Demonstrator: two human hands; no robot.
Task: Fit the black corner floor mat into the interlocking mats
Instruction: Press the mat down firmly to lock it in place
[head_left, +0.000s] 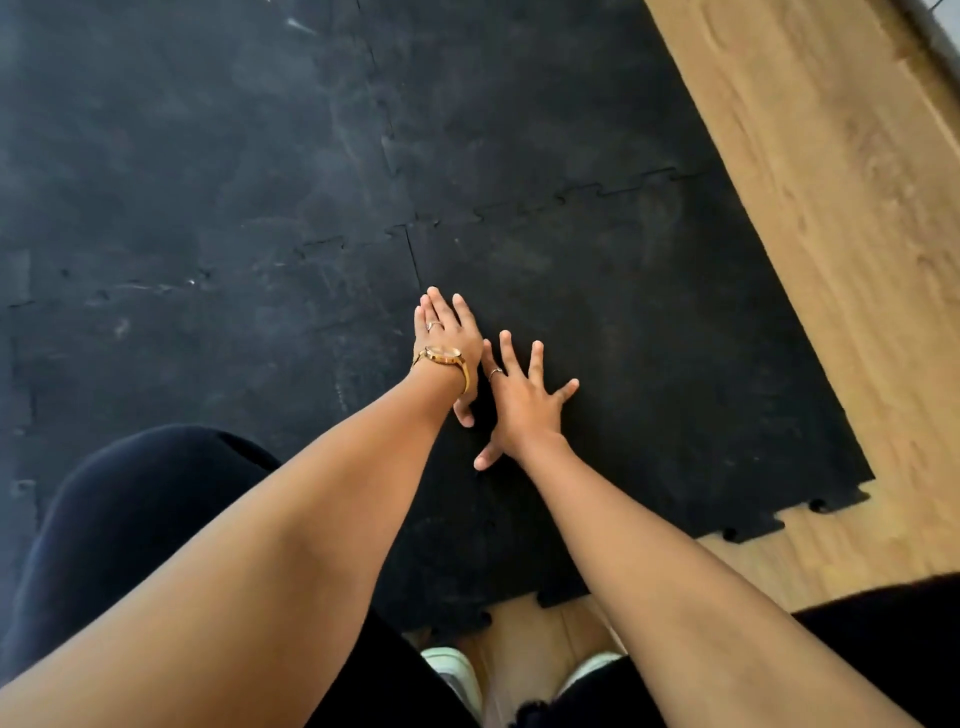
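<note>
**Black rubber mat pressed flat by two open hands**

Black rubber covers most of the floor. The corner floor mat (623, 364) lies flat beneath and to the right of both hands, with pale wooden flooring (831, 260) past its outer edges. Its puzzle-tooth edge appears already meshed with the mat beyond the fingertips, where a toothed seam (571, 197) runs across. A second seam (413, 254) runs from that junction straight down toward the left hand.

The left hand (449, 343), wearing a gold watch (444, 358) and a ring, is open and flat, fingers together, palm down at this side seam. It grips nothing. The right hand (522, 405) rests just beside it, thumbs nearly touching, fingers spread wide and palm down on the corner mat, also holding nothing.

The step in hand looks like seating the side seam by pressing down. The part of the seam nearer the body is hidden under the forearms, so whether it is locked cannot be told. The next move likely calls for firm downward pressure, walked along the seam toward the body, until the teeth sit flush.
</note>
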